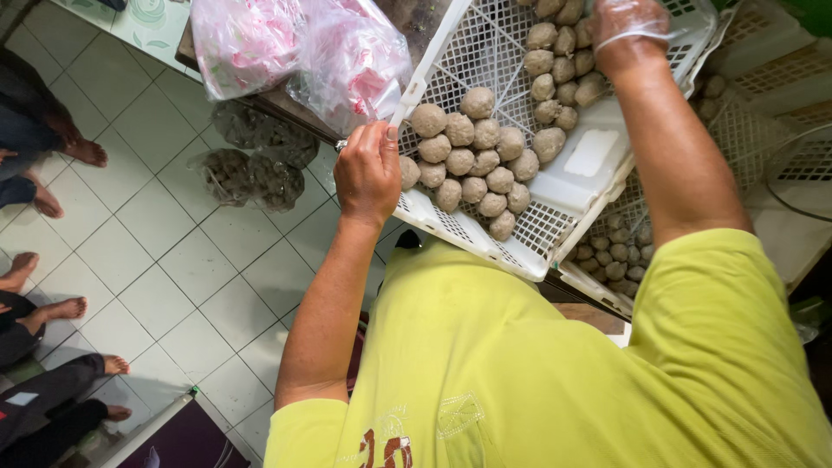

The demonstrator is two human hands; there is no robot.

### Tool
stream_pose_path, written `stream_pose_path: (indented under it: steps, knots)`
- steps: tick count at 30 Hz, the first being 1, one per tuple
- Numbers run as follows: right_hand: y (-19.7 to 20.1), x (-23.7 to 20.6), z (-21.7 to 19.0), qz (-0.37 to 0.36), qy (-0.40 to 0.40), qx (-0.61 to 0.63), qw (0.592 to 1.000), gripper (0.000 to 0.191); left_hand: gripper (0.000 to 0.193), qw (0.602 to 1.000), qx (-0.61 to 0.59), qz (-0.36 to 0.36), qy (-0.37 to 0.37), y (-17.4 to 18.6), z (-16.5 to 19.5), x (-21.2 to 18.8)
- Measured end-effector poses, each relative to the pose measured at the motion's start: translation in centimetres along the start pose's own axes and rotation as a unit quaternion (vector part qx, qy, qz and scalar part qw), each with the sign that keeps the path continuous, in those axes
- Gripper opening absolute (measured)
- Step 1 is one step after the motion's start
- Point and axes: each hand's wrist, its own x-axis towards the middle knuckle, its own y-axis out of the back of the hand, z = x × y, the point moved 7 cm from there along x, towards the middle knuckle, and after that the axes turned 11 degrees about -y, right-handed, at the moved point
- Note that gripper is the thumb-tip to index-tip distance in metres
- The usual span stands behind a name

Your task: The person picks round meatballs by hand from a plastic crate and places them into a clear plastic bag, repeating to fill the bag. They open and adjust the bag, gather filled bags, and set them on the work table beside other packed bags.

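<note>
I see my left hand (367, 173) gripping the corner of the tilted white mesh tray (555, 195) of grey-brown balls (472, 160) while my gloved right hand (626, 30) rests on balls at its far end, grip unclear.

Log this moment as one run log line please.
left hand: grips tray edge | right hand: gloved, on balls | tray: tilted
</note>
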Motion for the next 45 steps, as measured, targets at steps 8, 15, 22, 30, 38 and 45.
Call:
stream_pose_path:
  steps: [8,15,22,30,38,45]
  knots:
    - [-1.9,-6.5,-0.8,-0.211,0.069,0.138,0.965,0.034,0.03,1.0,0.003,-0.008,-0.011,-0.1,-0.1,-0.1]
    - [-4.2,-6.6,0.0,-0.249,0.005,-0.001,0.968,0.039,0.031,1.0,-0.001,-0.021,-0.001,-0.3,-0.1,-0.3]
    - [0.2,-3.6,-3.3,-0.15,-0.079,0.413,0.895,0.026,0.031,1.0,-0.001,-0.009,-0.02,0.2,0.1,-0.2]
    - [5.1,-1.1,-10.0,0.144,0.09,0.204,0.964,0.016,0.03,1.0,-0.005,-0.008,-0.003,0.3,0.0,0.1]
    - [3.7,-2.1,-7.8,0.03,0.024,0.229,0.973,0.028,0.029,0.999,-0.036,0.004,-0.007,0.6,-0.4,-0.2]
    - [6.0,-16.6,2.6,0.069,-0.036,0.346,0.935,0.024,0.028,0.996,-0.079,0.025,-0.029,1.3,-0.5,-0.6]
